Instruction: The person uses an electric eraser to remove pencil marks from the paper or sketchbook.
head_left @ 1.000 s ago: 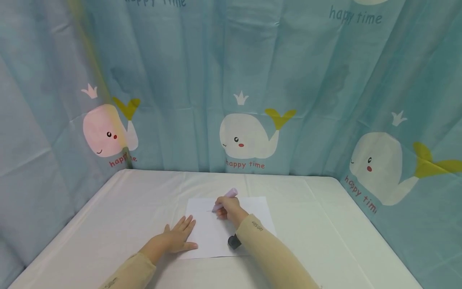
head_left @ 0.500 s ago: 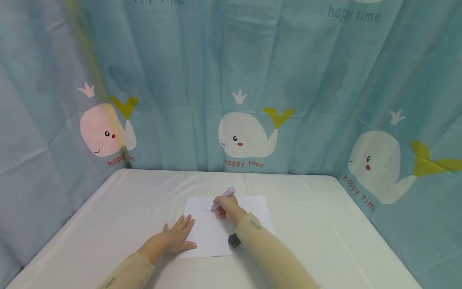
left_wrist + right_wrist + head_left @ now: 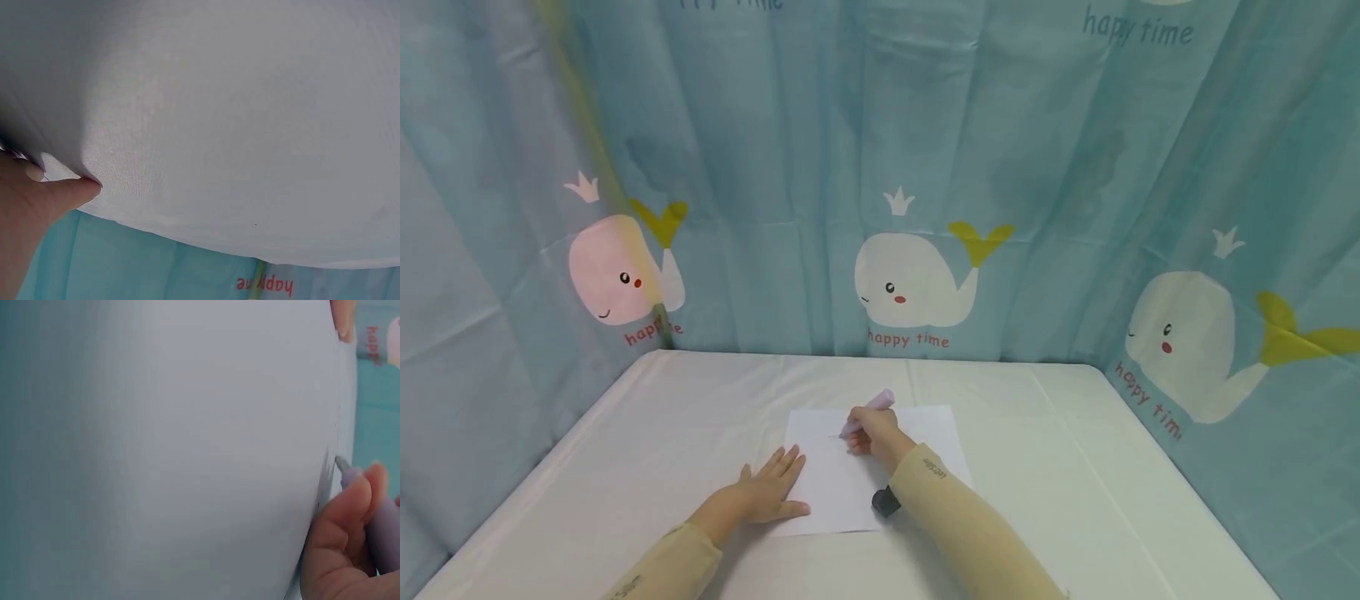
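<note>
A white sheet of paper [image 3: 842, 492] lies on the table. My right hand [image 3: 874, 433] pinches a light purple marker [image 3: 880, 400] between thumb and fingers, its tip down at the upper left part of the sheet. A short faint line shows beside the tip. In the right wrist view the grey tip of the marker [image 3: 387, 531] points toward the paper. My left hand [image 3: 763, 492] rests with spread fingers on the sheet's left edge. Its thumb [image 3: 72, 192] shows in the left wrist view.
A small black object [image 3: 885, 502] sits by the right sleeve, partly hidden under the forearm. White cloth covers the table [image 3: 1075, 483]. Behind and at the sides hangs a blue curtain [image 3: 820, 167] with whale prints.
The marker and right hand shift slightly left, then back to the right, along with a small shake of the whole view. The left hand stays on the paper.
</note>
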`<state>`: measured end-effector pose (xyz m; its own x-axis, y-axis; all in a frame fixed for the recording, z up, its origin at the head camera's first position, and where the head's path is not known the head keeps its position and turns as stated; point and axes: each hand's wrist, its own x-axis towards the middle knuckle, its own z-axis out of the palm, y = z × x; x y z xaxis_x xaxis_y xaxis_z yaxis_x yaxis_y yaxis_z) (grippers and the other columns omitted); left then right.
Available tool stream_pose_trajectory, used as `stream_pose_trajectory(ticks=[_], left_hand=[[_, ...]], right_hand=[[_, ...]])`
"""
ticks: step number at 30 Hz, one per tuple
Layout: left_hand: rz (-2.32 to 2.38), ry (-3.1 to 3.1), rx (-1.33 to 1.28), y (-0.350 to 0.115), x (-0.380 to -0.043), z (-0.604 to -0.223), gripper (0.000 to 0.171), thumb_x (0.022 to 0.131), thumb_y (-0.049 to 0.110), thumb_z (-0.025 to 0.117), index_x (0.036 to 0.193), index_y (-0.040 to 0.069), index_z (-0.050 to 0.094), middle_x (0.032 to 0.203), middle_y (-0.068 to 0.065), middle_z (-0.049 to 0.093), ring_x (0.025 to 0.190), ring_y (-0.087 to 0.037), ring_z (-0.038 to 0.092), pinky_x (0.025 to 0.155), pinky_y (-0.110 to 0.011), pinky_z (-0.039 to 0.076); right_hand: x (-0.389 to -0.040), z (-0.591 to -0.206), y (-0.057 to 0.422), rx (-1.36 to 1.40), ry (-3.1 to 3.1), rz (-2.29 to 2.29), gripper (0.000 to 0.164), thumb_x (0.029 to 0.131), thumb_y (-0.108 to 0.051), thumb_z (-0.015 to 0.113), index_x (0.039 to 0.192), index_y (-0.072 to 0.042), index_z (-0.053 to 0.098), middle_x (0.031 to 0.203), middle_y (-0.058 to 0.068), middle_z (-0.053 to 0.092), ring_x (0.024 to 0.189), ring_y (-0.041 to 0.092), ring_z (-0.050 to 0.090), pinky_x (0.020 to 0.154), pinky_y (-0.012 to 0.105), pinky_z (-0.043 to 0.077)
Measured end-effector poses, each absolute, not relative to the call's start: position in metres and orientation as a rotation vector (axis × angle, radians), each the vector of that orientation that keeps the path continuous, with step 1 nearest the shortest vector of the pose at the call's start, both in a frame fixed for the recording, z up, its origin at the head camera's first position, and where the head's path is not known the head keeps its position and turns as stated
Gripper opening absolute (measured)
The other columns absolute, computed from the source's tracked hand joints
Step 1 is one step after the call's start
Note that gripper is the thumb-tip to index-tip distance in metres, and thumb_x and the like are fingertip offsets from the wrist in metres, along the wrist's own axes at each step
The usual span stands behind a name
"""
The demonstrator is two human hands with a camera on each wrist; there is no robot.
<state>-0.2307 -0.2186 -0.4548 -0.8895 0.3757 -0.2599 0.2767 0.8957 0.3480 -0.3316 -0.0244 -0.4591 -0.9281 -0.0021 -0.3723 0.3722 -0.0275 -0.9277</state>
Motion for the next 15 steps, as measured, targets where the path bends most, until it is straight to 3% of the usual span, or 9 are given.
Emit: stream_pose_trajectory(ticks=[15], left_hand=[[0.439, 2.733, 0.473, -0.2184, -0.2305, -0.4553, 0.088, 0.091, 0.052, 0.058, 0.150, -0.004, 0.025, 0.158, -0.024, 0.013, 0.145, -0.044, 0.007, 0.102, -0.077, 0.005]], right_hand=[[-0.3319, -0.4557, -0.0280, 0.391, 2.021, -1.964, 0.018, 0.083, -0.009, 0.065, 0.095, 0.003, 0.058, 0.059, 0.006, 0.057, 0.044, 0.009, 0.051, 0.044, 0.018, 0.046]])
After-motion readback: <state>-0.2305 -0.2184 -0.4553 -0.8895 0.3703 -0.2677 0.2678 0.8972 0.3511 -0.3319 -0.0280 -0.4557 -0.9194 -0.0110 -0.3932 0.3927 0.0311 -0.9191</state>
